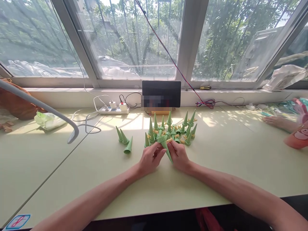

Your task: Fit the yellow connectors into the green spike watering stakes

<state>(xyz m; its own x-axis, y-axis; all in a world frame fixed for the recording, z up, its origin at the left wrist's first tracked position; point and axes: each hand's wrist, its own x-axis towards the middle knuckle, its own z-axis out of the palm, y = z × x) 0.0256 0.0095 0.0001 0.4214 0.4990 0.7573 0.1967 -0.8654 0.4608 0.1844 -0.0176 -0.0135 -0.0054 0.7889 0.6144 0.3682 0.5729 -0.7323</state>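
Note:
My left hand [151,158] is closed round a green plant watering spike [162,140], its wide collar end up and its point slanting down to the right. Beside the collar, my right hand [178,155] is closed with its fingertips on a small yellow valve [169,140]. Whether the valve sits in the spike is hard to see. Just beyond both hands stands a cluster of several green spikes [169,119], many with yellow valves at their collars. Left of my left hand, two spikes [124,137] stand upright and another spike [129,146] lies tilted, its open end facing me.
A dark-screened tablet [161,93] leans at the back by the window. A power strip [114,110] with cables is left of it. A grey curved tube [55,112] reaches in from the left. At far right are another person's hand [276,122] and an orange-red object [297,138].

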